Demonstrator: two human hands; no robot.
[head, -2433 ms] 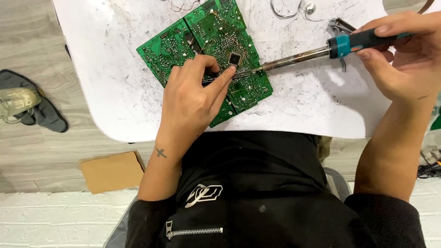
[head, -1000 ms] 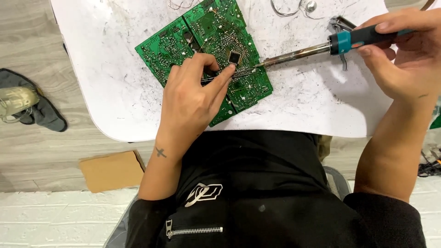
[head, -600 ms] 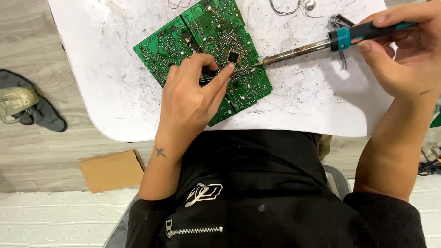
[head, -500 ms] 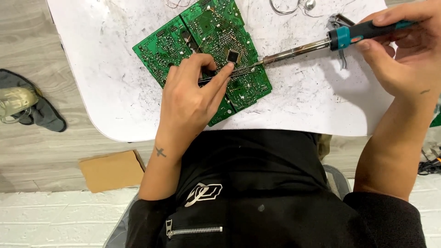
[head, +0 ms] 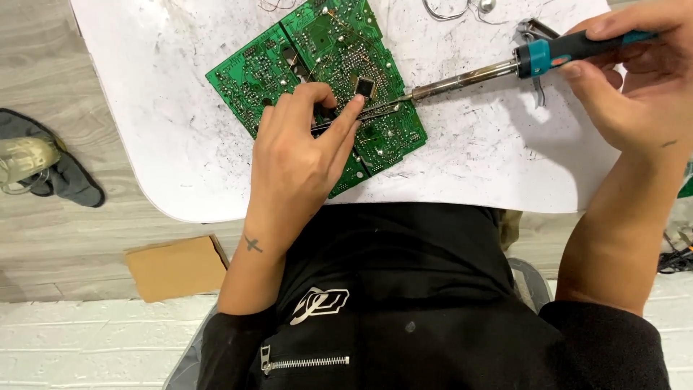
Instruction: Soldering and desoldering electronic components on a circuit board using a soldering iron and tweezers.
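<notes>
step: soldering work on the green circuit board [head: 303, 54]; iron tip and tweezers meet just beside the small black chip [head: 365, 87], so I read this as working that chip's pins.
left hand [head: 299, 162]: mine, resting on the board, fingers curled shut around thin metal tweezers [head: 361, 113]; forefinger stretched along them toward the chip. Tweezer tips look closed; I cannot tell if they grip anything.
right hand [head: 635, 87]: wrapped closed around the teal and black handle of the soldering iron [head: 469, 75]; shaft slants down-left, tip at the board just right of the chip.
board location: flat on the scuffed white table [head: 144, 144], upper middle, partly under my left hand.
next move, my call: needs a steady tip on the pad and a light tweezer hold so the chip doesn't skid; avoid bridging nearby pads.
vs earliest frame: board and hands sit a touch further left in view, iron handle slightly higher; grips and contact point unchanged.
around: solder wire loop [head: 451, 11] at the table's far edge, cardboard piece [head: 177, 267] and a dark sandal [head: 43, 162] on the floor.
</notes>
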